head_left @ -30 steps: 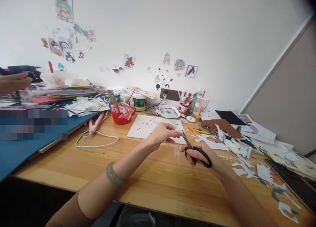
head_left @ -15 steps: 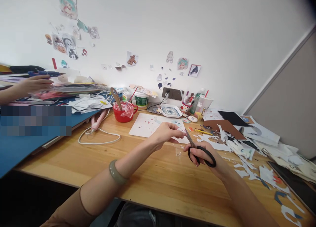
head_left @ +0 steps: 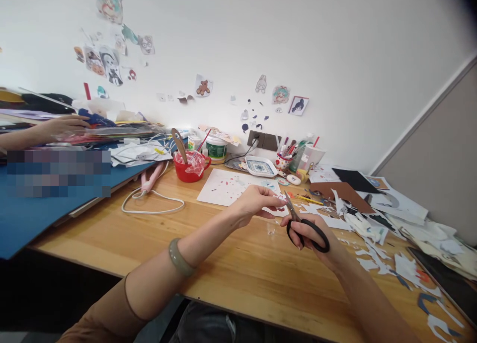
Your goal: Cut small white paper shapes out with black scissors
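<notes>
My right hand (head_left: 311, 238) grips black-handled scissors (head_left: 303, 226), fingers through the loops, blades pointing up and away. My left hand (head_left: 257, 201) pinches a small paper cut-out (head_left: 278, 198) right at the scissor blades, above the wooden table (head_left: 223, 263). A green bangle (head_left: 179, 257) sits on my left wrist. Behind my hands lies a white sheet (head_left: 227, 186) dotted with small coloured bits. Tiny clear scraps (head_left: 271, 229) lie on the wood below the blades.
A red cup (head_left: 189, 166) with a wooden spoon, a white cable (head_left: 152, 204), a patterned dish (head_left: 260, 167) and a pen pot (head_left: 285, 160) stand at the back. Paper scraps (head_left: 372, 233) cover the right side. Another person's hand (head_left: 61, 127) rests on stacked papers, left.
My hands stay together at the cut-out with little change. The view has shifted slightly. The other person's hand at the left has lowered onto the stacked papers.
</notes>
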Motion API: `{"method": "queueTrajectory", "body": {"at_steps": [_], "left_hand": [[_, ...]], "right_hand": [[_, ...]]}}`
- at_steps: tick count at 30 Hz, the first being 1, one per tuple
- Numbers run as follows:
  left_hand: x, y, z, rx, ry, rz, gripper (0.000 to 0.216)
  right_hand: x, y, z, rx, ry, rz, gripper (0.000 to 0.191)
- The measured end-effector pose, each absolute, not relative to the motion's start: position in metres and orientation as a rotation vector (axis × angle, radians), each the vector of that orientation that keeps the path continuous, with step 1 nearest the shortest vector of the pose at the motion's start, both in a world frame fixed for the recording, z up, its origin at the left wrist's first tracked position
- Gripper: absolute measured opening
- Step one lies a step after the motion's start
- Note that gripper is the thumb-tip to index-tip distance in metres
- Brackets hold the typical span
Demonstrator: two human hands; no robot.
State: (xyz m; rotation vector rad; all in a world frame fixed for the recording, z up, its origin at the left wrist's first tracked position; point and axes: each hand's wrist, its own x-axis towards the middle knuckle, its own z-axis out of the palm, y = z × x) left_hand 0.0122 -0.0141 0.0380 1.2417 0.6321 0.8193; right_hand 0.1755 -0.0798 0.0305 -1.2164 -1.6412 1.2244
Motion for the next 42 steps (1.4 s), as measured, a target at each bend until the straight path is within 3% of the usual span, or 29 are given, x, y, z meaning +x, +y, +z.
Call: {"method": "queueTrajectory", "body": {"at_steps": [42], "left_hand": [[0.0086,-0.0095,0.0398,1.204,0.626,0.789,0.024]], "right_hand": [[0.1730,-0.0815,0.0328,-1.285,-1.647,1.129,0.025]]}}
